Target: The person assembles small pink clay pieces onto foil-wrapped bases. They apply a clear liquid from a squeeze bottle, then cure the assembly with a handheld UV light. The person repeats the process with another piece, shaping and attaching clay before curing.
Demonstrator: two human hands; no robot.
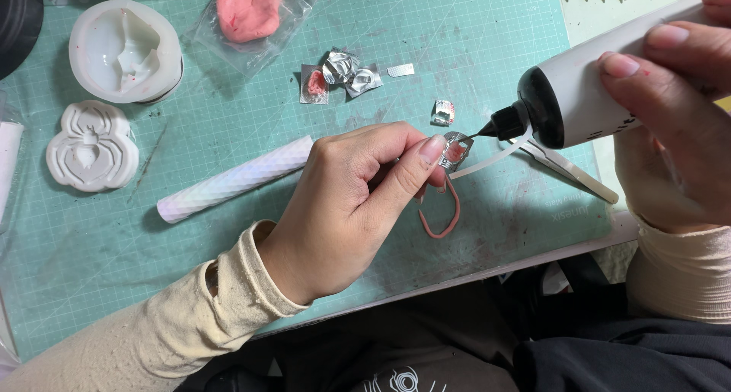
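My left hand [358, 202] pinches a small silvery foil piece [457, 145] between thumb and fingers, just above the green cutting mat [228, 240]. A thin pinkish-brown clay loop [445, 213] lies under the fingertips. My right hand [670, 95] grips a white squeeze bottle [601, 84] with a black nozzle [502, 124]. The nozzle tip touches the foil piece.
A textured white roller [232, 180] lies left of my left hand. Farther left are a white spider-shaped cast [91, 145] and a round white mould [126, 51]. Pink clay in a clear bag [250, 11], crumpled foil scraps [343, 71] and a metal blade [571, 171] also lie on the mat.
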